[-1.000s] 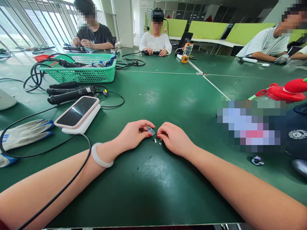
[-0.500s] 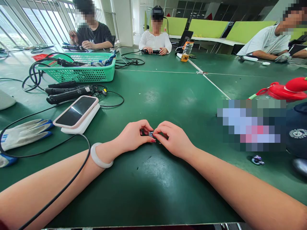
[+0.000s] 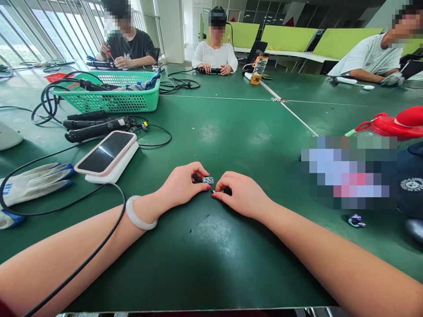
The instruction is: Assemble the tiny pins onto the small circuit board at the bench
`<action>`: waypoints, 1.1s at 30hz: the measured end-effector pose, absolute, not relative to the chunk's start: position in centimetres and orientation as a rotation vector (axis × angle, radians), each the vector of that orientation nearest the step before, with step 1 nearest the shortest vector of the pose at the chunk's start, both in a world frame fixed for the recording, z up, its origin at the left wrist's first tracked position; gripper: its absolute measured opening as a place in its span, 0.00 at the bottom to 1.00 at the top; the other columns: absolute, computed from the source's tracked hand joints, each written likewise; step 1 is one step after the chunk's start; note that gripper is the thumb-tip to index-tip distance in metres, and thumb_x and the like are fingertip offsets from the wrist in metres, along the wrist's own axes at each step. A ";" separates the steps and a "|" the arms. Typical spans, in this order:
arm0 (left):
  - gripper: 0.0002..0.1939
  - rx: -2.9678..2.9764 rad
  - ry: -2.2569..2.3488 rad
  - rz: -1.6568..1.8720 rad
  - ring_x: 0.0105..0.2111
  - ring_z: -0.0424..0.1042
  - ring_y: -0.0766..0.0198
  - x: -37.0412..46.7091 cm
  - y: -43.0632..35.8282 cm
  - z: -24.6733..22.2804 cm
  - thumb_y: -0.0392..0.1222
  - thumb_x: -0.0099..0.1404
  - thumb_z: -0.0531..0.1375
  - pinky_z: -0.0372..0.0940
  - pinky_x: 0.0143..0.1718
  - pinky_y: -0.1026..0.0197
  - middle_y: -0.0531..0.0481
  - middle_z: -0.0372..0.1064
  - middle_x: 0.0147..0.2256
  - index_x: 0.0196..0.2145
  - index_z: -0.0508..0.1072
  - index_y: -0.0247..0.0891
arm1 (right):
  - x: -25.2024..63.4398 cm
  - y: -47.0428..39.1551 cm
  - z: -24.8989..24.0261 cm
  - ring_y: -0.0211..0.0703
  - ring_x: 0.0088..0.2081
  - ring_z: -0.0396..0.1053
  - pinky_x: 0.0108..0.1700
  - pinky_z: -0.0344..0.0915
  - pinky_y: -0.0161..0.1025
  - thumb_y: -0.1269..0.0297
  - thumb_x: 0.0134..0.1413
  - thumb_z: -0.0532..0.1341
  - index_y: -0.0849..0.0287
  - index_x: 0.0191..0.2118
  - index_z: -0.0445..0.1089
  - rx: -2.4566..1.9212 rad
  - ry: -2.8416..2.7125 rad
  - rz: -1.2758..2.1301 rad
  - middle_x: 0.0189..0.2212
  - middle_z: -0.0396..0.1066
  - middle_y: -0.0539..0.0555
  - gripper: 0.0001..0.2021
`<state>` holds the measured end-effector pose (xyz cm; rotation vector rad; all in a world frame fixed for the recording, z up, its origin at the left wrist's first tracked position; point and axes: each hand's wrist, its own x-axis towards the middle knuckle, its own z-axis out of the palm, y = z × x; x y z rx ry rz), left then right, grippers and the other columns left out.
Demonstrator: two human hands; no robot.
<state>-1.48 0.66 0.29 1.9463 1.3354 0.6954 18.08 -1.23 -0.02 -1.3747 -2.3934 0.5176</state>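
My left hand (image 3: 185, 182) is closed, with thumb and fingers pinching a small dark circuit board (image 3: 208, 180) that carries pale markings. The board's free end points toward my right hand (image 3: 243, 192). That hand is closed as well, its thumb and forefinger pinched around a tiny piece with a whitish end (image 3: 214, 192), too small to name. A narrow gap separates the two hands just above the green tabletop (image 3: 211, 237). A white bangle (image 3: 140, 214) circles my left wrist.
At left lie a phone (image 3: 106, 152) on a white box, work gloves (image 3: 39, 182), black tools (image 3: 99, 127) and a looping cable (image 3: 120, 193). A green basket (image 3: 112, 103) stands behind. At right are a shiny ring-like object (image 3: 357, 221) and a dark bag (image 3: 410, 176). Several people sit around the table.
My hands have come apart: the right has drawn slightly back and down from the circuit board. More of the board shows in my left fingers.
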 end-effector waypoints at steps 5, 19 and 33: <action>0.10 1.951 1.334 0.679 0.32 0.71 0.64 -1.5 0.6 0.4 0.43 0.52 0.66 0.66 0.37 0.60 0.52 0.73 0.32 0.33 0.72 0.39 | 17.9 -1.4 -0.2 0.38 0.32 0.66 0.36 0.62 0.37 0.67 0.57 0.59 0.57 0.30 0.70 -1.324 -2.432 0.506 0.32 0.69 0.51 0.05; 0.12 1.999 1.247 0.611 0.30 0.70 0.64 -1.3 0.2 0.7 0.46 0.52 0.66 0.64 0.34 0.59 0.53 0.73 0.31 0.30 0.70 0.39 | 18.0 -1.4 -0.4 0.38 0.33 0.67 0.34 0.63 0.35 0.65 0.64 0.52 0.59 0.35 0.71 -1.095 -2.472 -0.015 0.36 0.70 0.55 0.12; 0.11 2.014 1.225 0.617 0.32 0.71 0.63 -1.4 0.2 0.6 0.45 0.52 0.66 0.65 0.37 0.59 0.52 0.74 0.31 0.31 0.71 0.39 | 18.1 -1.5 -0.2 0.37 0.33 0.66 0.33 0.60 0.35 0.66 0.64 0.50 0.60 0.35 0.72 -1.068 -2.563 -0.128 0.34 0.71 0.55 0.13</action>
